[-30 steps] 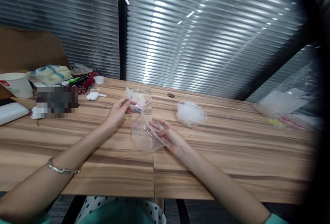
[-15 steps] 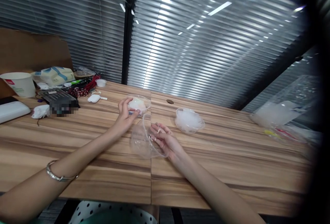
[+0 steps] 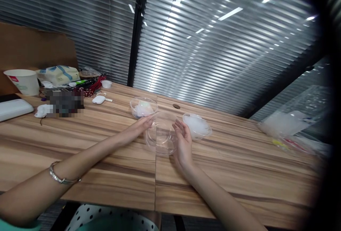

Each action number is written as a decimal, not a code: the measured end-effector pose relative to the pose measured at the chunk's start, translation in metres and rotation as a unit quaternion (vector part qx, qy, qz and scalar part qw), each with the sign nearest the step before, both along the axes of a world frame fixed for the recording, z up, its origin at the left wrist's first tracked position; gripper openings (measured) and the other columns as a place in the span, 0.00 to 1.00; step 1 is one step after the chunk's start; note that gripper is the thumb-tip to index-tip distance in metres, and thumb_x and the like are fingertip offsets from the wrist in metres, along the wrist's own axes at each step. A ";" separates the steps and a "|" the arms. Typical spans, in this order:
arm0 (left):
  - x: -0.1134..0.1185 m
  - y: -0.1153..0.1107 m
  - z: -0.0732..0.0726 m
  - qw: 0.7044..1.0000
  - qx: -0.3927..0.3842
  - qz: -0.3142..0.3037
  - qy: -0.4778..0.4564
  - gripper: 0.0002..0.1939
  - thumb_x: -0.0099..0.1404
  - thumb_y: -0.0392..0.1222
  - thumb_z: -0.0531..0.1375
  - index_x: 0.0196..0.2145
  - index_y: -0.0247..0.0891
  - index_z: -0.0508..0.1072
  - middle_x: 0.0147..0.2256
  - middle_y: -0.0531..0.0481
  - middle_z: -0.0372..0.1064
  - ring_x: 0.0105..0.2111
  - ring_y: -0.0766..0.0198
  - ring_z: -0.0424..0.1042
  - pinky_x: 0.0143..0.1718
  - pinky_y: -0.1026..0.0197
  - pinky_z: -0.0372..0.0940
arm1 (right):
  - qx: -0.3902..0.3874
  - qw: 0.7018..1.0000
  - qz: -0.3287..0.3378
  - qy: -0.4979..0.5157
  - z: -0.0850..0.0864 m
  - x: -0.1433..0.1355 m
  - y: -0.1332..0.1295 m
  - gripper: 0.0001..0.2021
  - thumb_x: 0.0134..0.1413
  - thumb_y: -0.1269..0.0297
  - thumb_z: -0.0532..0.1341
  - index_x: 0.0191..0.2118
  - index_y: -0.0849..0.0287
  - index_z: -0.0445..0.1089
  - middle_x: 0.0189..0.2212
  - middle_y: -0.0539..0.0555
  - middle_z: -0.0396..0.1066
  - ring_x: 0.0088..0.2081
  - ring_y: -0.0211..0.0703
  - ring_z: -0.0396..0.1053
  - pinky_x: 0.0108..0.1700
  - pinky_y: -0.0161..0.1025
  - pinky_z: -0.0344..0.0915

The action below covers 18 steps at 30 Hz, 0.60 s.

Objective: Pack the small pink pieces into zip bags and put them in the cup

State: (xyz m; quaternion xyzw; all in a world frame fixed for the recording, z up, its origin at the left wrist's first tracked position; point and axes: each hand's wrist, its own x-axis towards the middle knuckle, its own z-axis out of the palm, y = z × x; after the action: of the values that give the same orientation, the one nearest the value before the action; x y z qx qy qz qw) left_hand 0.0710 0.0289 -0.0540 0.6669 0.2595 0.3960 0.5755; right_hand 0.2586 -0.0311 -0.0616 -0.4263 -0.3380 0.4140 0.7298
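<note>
A clear round plastic bowl [image 3: 161, 147] stands between my hands at the middle of the table, its opening facing up. On its left rim are the fingers of my left hand [image 3: 144, 124], closed at the edge. My right hand [image 3: 183, 144] curves around the right side of the same bowl, fingers bent against it. Just behind my left hand sits another clear bowl [image 3: 144, 107] with pale, partly yellowish pieces in it. Beyond my right hand lies a clear container [image 3: 197, 126] with whitish, translucent contents.
At the left are a paper cup [image 3: 25, 82], a pack of tissues [image 3: 58, 75], red and black wires [image 3: 94, 85], a white earphone case [image 3: 98, 99] and a small white tub [image 3: 106, 83]. Clear plastic bags [image 3: 287, 121] lie at the right. Glass with blinds [image 3: 199, 57] borders the table's back.
The clear bowl has gone from tilted on its side to upright. My left hand has left the bowl with pale pieces and come to this bowl's left rim.
</note>
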 end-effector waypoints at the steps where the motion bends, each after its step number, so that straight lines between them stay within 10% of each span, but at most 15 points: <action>1: 0.000 -0.001 0.003 1.000 -0.006 -0.022 0.001 0.33 0.64 0.58 0.61 0.63 0.45 0.63 0.62 0.44 0.62 0.65 0.48 0.57 0.67 0.47 0.50 | -0.009 1.000 0.008 0.008 0.000 0.001 0.001 0.17 0.51 0.61 0.66 0.48 0.49 0.67 0.59 0.49 0.64 0.60 0.43 0.62 0.54 0.39 0.66; 6: -0.004 -0.004 0.010 0.995 -0.069 -0.063 0.015 0.36 0.60 0.50 0.67 0.63 0.45 0.62 0.57 0.43 0.69 0.60 0.49 0.65 0.60 0.50 0.61 | -0.092 0.988 0.113 0.050 0.002 0.013 0.012 0.17 0.53 0.53 0.65 0.47 0.48 0.64 0.51 0.48 0.68 0.51 0.41 0.69 0.45 0.37 0.71; 11: -0.012 -0.001 0.003 0.986 -0.159 -0.017 0.037 0.32 0.65 0.60 0.59 0.61 0.44 0.64 0.52 0.40 0.71 0.49 0.52 0.73 0.47 0.52 0.70 | -0.185 0.927 0.323 0.048 0.014 0.032 0.021 0.24 0.56 0.44 0.62 0.51 0.56 0.64 0.42 0.58 0.74 0.43 0.53 0.76 0.44 0.52 0.72; 18: -0.023 0.024 0.007 0.975 -0.212 0.027 0.055 0.35 0.59 0.69 0.58 0.49 0.37 0.74 0.45 0.40 0.76 0.39 0.54 0.75 0.43 0.54 0.70 | -0.217 0.871 0.441 0.006 0.026 0.057 0.030 0.28 0.66 0.41 0.48 0.58 0.58 0.60 0.40 0.60 0.76 0.37 0.46 0.77 0.40 0.44 0.73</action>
State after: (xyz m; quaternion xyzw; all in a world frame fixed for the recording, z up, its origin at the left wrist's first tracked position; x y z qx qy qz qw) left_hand 0.0479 0.0526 -0.0469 0.5434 0.3867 0.3097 0.6777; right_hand 0.3160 -0.0012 -0.0351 -0.3781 -0.3880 0.7582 0.3629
